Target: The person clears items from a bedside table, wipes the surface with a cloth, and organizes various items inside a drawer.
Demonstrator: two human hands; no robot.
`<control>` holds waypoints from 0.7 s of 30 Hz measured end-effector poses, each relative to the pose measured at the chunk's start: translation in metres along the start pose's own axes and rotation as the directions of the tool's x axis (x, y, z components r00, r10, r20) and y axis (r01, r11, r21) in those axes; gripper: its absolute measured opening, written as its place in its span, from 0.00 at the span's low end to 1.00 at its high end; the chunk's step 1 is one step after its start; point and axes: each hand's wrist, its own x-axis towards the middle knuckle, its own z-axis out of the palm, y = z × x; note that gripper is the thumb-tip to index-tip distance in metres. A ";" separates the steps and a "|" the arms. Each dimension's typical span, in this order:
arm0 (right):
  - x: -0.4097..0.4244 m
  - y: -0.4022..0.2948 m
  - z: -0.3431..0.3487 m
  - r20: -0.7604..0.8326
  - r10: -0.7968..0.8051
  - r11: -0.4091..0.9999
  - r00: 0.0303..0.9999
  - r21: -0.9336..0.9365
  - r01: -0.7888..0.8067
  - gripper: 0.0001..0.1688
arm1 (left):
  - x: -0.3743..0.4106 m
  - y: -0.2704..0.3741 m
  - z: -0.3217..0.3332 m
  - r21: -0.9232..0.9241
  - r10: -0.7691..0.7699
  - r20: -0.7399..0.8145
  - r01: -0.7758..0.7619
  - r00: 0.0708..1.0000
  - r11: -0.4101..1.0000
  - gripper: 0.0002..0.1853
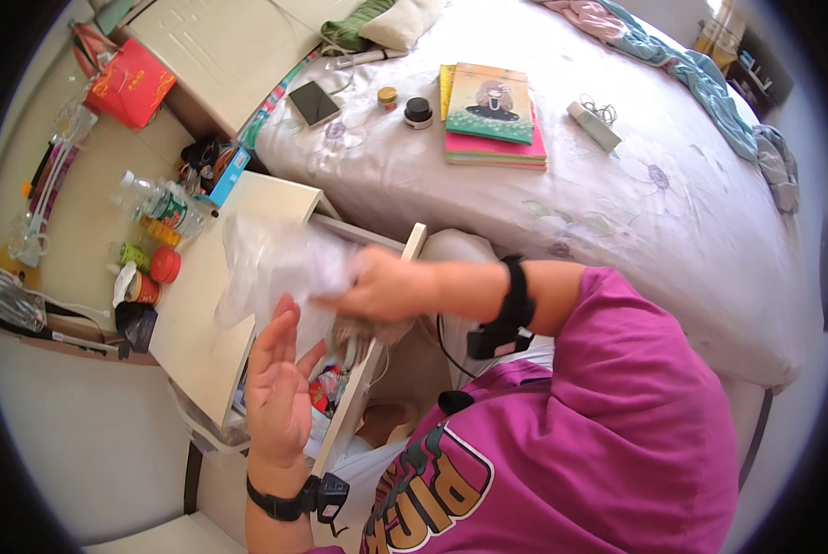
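Observation:
My right hand [393, 284] grips a crumpled translucent plastic bag [268, 266], blurred by motion, above the desk top and the pulled-out drawer. My left hand [280, 388] is raised just below the bag, palm turned up and fingers apart, with nothing in it. Under both hands is the open drawer [341, 408] of a cream-coloured desk [199, 332]. Inside lie a red packet [318, 396] and other small items, partly hidden by my hands. A brownish bundle [358, 336] shows below my right hand, too blurred to name.
Along the desk's far edge stand plastic bottles [171, 208], a red-lidded jar [165, 264] and a blue box [230, 176]. A red gift bag [131, 83] is beyond. The bed [621, 228] holds stacked books [493, 111], a phone [315, 104], small jars [418, 112] and a pale tube [594, 127].

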 end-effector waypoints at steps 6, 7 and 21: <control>-0.074 0.003 -0.228 -0.339 0.183 0.737 0.923 0.669 0.100 0.19 | -0.011 -0.007 -0.029 0.248 -0.055 -0.177 0.098 0.983 0.964 0.18; -0.093 0.009 -0.263 -0.421 0.110 0.740 0.900 0.640 0.209 0.17 | -0.014 -0.010 -0.036 0.223 -0.068 -0.179 0.108 0.981 0.969 0.18; -0.294 0.131 -0.368 -0.819 0.574 0.771 0.001 0.541 0.334 0.31 | -0.059 -0.048 -0.096 0.274 -0.260 -0.378 0.375 0.889 0.885 0.20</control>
